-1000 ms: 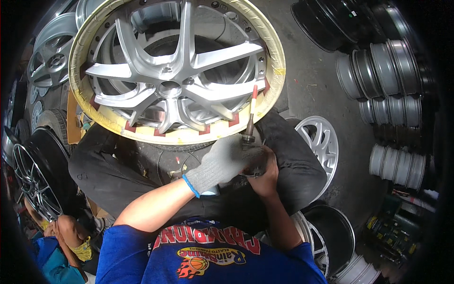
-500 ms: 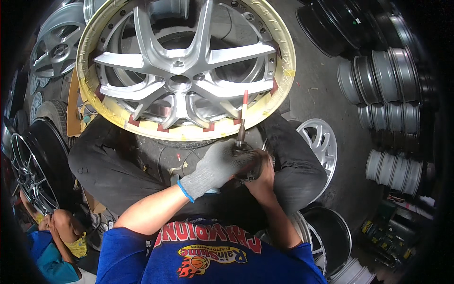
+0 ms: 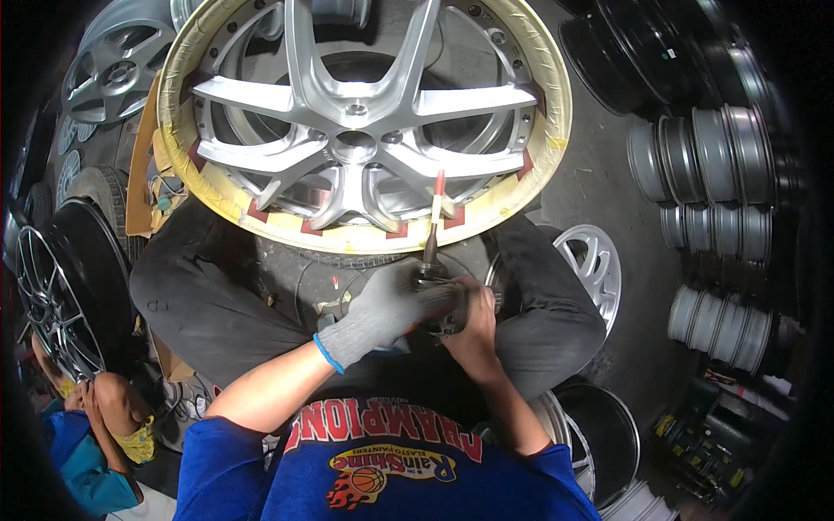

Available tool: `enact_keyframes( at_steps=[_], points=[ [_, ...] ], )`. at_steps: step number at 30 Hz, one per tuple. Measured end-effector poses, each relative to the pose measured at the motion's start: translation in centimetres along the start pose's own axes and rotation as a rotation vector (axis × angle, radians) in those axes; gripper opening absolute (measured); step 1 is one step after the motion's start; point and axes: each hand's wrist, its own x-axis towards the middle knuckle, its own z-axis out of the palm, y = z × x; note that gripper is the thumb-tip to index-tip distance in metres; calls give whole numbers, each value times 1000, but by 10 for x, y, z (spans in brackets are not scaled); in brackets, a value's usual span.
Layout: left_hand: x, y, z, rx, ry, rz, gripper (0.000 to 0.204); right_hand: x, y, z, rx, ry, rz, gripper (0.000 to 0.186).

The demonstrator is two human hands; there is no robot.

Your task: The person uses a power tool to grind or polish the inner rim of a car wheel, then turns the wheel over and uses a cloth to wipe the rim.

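Note:
A silver multi-spoke alloy wheel leans in front of my knees. Yellow tape wraps its lip, and dark red patches sit at the spoke ends. My left hand, in a grey glove with a blue cuff, is closed around the front of a die grinder. The bare right hand grips the dark body of the same tool from the other side. Its slim shaft, ending in a red tip, points away from me and overlaps the lower right spokes in view; whether it touches them I cannot tell.
A tyre lies beneath the wheel. Stacked wheel barrels line the right side, and a white wheel rests beside my right knee. At left are a cardboard box, a black wheel and another seated person.
The wheel appears shifted right in view. Both hands and the grinder sit slightly further left, and the red tip has moved left against the wheel.

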Motion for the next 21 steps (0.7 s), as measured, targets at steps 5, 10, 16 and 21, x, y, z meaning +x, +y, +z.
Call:
enact_keyframes(
  at_steps=[5, 10, 16, 21],
  points=[
    [-6, -3, -8, -16, 44, -1, 39, 2, -9, 8, -33, 12, -40, 74],
    [-13, 15, -27, 156, -20, 86, 37, 6, -27, 9, -64, -29, -31, 71],
    [-11, 3, -52, 542, -29, 352, 36, 9, -34, 29, -61, 38, -74, 72],
    [-6, -8, -73, 820, -45, 630, 32, 17, -38, 41, -42, 50, -107, 70]
  ],
)
